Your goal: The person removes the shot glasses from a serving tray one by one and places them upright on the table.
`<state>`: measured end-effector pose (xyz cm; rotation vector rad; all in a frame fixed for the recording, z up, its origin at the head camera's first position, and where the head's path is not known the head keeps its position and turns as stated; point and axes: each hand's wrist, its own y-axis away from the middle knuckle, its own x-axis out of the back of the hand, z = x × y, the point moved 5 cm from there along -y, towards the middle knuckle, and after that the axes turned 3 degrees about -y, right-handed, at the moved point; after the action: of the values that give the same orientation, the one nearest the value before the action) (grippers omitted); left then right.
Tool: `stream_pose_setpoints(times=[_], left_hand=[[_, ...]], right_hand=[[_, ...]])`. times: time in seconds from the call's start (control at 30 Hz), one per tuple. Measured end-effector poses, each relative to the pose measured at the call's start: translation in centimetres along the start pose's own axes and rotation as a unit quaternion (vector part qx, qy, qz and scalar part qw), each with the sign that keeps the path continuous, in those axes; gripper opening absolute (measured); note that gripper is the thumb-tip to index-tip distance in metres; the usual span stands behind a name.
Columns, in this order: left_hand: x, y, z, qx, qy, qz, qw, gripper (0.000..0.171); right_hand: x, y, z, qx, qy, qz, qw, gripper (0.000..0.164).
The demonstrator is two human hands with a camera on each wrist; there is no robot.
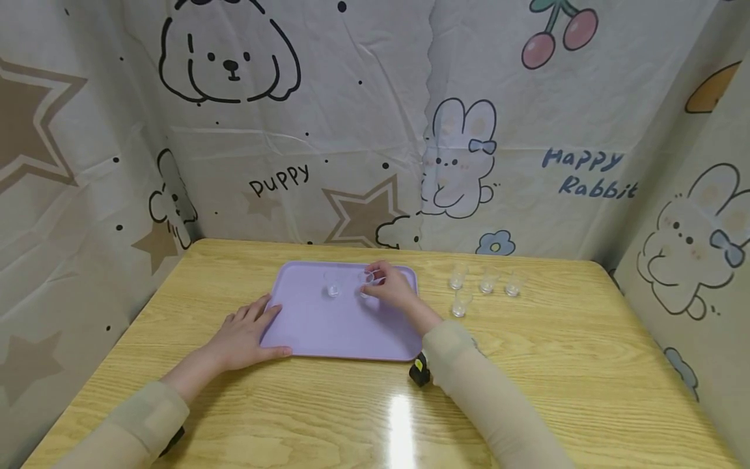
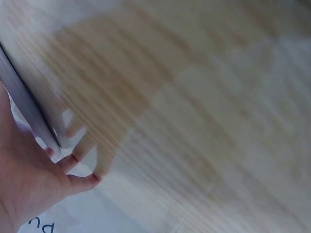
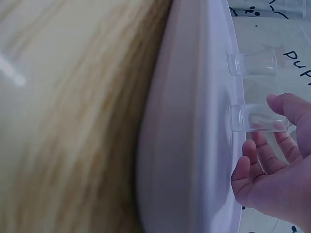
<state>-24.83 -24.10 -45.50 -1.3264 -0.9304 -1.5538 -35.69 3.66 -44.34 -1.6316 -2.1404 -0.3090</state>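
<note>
A light purple tray (image 1: 342, 326) lies on the wooden table. My left hand (image 1: 246, 333) rests at its left edge, fingers spread and fairly straight, thumb by the near-left corner. The left wrist view shows part of that hand (image 2: 39, 187) beside the tray's side. Over the tray's right half, my right hand (image 1: 387, 284) holds a small clear glass (image 3: 243, 119) near its rim between thumb and fingers. Its base is at the tray surface. Just left of it, a second clear glass (image 1: 333, 288) stands upright on the tray.
Right of the tray, several more small glasses (image 1: 487, 284) stand on the table (image 1: 562, 365), one nearer (image 1: 459, 307) than the others. A printed curtain (image 1: 363, 130) hangs behind and at both sides. A small black object (image 1: 419, 371) shows by the right sleeve.
</note>
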Motion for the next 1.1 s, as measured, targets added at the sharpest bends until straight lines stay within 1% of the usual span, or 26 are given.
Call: stream_pose_setpoints(times=[0.33,0.47,0.57,0.7,0.8,0.9,1.1], left_hand=[[-0.3,-0.1,-0.2,0.001,-0.002,0.001,1.0000,0.100],[-0.3,-0.1,-0.2,0.003,-0.001,-0.001,1.0000,0.100],[-0.2,0.0,-0.2,0.003,0.000,-0.001,1.0000,0.100],[-0.1,0.0,-0.1,0.003,0.000,-0.001,1.0000,0.100],[-0.1,0.0,-0.1,0.004,0.001,-0.002,1.0000,0.100],[0.0,0.0,0.0,0.004,0.002,-0.002,1.0000,0.100],[0.1,0.0,0.1,0.002,0.001,0.000,1.0000,0.100]], right_hand=[[0.3,0.2,-0.2,0.007,0.008,0.000,1.000,0.035],[0.8,0.6,-0.8,-0.002,0.013,-0.015,1.000,0.034],[1.4,1.0,-1.5,-0.002,0.033,-0.025,0.999,0.034],[2.6,1.3,-2.6,-0.003,0.040,-0.041,0.998,0.036],[3.8,1.5,-3.4,-0.007,0.027,-0.061,0.998,0.037],[5.0,1.8,-4.2,-0.004,0.028,-0.073,0.997,0.038],[7.8,2.8,-5.7,0.009,0.029,-0.084,0.996,0.038]])
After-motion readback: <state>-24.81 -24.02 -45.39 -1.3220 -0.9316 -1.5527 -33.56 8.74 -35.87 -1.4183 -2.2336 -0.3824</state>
